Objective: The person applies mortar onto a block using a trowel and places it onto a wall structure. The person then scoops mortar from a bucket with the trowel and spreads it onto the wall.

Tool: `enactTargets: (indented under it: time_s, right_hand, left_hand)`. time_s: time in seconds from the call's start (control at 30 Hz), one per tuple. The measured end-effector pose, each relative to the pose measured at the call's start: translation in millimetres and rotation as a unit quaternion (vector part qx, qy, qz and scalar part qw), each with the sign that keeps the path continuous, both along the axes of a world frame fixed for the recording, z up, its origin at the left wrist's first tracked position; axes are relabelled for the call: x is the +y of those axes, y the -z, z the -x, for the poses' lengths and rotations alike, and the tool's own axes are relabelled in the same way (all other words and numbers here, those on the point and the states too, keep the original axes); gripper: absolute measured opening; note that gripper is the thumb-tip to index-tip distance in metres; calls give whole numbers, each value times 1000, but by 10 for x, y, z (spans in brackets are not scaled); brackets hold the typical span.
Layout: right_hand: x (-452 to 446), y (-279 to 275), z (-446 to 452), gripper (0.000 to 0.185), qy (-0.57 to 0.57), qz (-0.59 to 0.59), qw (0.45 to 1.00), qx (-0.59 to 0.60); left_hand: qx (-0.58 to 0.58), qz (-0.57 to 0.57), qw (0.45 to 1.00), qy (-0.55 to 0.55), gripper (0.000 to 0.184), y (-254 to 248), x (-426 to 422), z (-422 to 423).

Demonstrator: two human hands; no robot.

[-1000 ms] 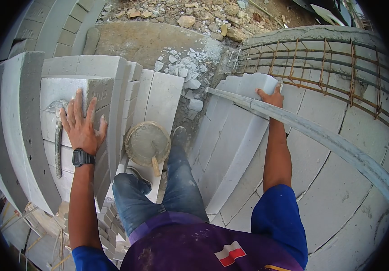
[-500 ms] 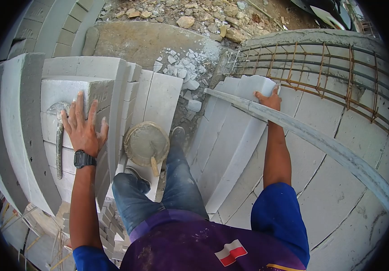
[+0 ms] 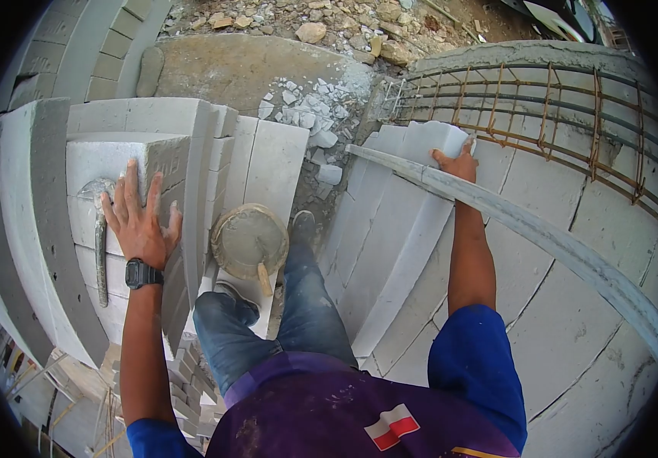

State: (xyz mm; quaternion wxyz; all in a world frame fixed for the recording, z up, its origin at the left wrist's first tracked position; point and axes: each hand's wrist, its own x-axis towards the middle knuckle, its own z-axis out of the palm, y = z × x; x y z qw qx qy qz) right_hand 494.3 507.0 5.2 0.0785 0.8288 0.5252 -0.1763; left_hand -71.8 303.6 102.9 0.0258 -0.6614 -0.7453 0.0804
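Observation:
My left hand [image 3: 142, 225], with a watch on its wrist, lies spread on top of a stack of white blocks [image 3: 88, 156]. Beside its fingers a hammer [image 3: 101, 248] with a dark, mortar-smeared handle rests on the blocks. My right hand [image 3: 460, 164] is on the far end of a white block [image 3: 428, 141] on the low wall, thumb and fingers apart. A long grey straightedge [image 3: 527, 221] crosses the wall just in front of that hand, over my forearm. Part of the right fingers' contact is hidden.
Between the block stacks stands a round bucket [image 3: 229, 263] of grey mortar, a wooden-handled tool [image 3: 264, 278] in it, close to my legs. Broken block pieces [image 3: 310, 114] litter the ground ahead. A rusty rebar cage [image 3: 546, 114] lies along the wall at right.
The view has shifted very slightly. Both hands stay at the same places on the blocks, and nothing has been picked up or let go.

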Motion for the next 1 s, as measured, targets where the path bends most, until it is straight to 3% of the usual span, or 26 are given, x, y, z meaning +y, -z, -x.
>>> enactTargets:
  time_s: [1.0]
  right_hand:
    - [25, -42, 35, 123, 12, 27, 1000, 2]
  left_hand:
    - [9, 0, 1000, 2, 65, 45, -27, 31]
